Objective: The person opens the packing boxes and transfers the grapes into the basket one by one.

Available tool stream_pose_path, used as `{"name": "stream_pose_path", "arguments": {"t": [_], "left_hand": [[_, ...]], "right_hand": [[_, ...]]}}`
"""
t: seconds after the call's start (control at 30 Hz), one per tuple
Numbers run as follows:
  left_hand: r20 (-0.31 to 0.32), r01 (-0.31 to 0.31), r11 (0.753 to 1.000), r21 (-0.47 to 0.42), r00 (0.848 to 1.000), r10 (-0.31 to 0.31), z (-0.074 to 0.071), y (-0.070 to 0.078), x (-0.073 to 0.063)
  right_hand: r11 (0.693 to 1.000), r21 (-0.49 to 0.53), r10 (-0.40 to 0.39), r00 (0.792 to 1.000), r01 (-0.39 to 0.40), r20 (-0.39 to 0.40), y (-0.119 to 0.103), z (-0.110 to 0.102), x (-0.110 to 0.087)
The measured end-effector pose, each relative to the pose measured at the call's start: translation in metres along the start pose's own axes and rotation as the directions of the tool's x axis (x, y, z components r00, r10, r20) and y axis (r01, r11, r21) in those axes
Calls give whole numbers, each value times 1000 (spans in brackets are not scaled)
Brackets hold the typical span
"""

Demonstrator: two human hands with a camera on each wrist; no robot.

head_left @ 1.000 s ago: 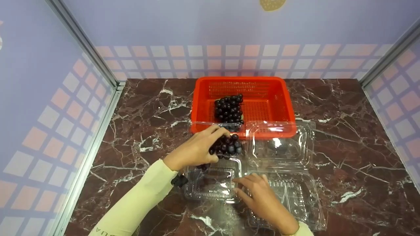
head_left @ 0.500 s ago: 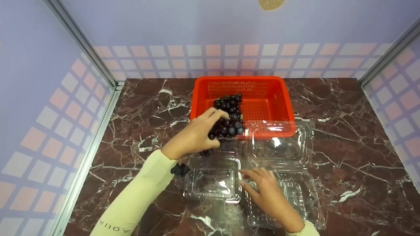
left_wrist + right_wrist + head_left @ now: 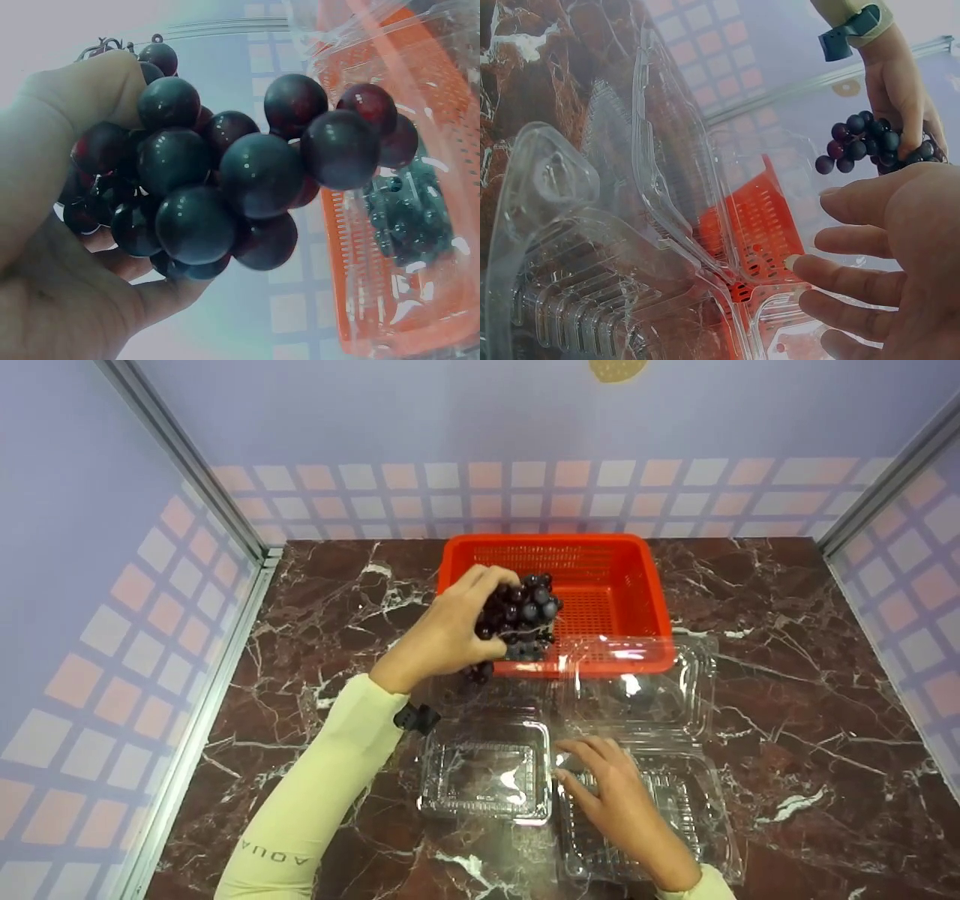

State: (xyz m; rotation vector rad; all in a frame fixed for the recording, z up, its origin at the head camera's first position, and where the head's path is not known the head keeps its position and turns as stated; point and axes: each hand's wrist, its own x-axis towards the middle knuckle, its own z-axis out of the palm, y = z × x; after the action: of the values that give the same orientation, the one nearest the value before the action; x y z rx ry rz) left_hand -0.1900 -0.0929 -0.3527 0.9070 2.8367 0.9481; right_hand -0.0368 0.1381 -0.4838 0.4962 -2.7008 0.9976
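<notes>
My left hand (image 3: 450, 622) grips a bunch of dark purple grapes (image 3: 517, 607), held up over the near left part of the red basket (image 3: 656, 607). In the left wrist view the thumb and fingers curl round the grapes (image 3: 217, 172). Another bunch (image 3: 409, 217) lies in the basket, mostly hidden behind the held one in the head view. My right hand (image 3: 619, 795) hovers with loosely spread fingers over the right clear plastic box (image 3: 720, 810), holding nothing. To its left stands a second clear plastic box (image 3: 484, 780), lid folded back.
The right box's clear lid (image 3: 637, 690) stands open, overlapping the basket's near rim. Everything sits on a dark red marble-patterned tabletop (image 3: 810, 675). Panels with pink and white squares (image 3: 532, 495) enclose the back and sides.
My left hand has carried the grapes away from the left box, up and forward to the basket. My right hand has shifted slightly to the right.
</notes>
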Motion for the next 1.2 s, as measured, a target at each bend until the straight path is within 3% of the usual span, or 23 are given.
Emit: {"name": "stream_pose_path", "arguments": {"t": [0.13, 0.3, 0.53, 0.73, 1.2], "left_hand": [[-22, -1, 1000, -11, 1000, 0, -3, 0, 8], [-68, 47, 998, -50, 996, -51, -7, -1, 20], [-154, 83, 983, -164, 982, -109, -15, -8, 36], [-194, 118, 971, -206, 968, -159, -17, -19, 50], [-195, 197, 958, -209, 951, -238, -8, -50, 67]], "right_hand": [[1000, 1, -26, 999, 26, -33, 3, 0, 0], [1000, 16, -8, 999, 9, -36, 4, 0, -1], [1000, 7, -7, 999, 7, -40, 4, 2, -2], [1000, 16, 17, 1000, -16, -26, 4, 2, -3], [999, 33, 11, 1000, -10, -27, 6, 3, -4]]}}
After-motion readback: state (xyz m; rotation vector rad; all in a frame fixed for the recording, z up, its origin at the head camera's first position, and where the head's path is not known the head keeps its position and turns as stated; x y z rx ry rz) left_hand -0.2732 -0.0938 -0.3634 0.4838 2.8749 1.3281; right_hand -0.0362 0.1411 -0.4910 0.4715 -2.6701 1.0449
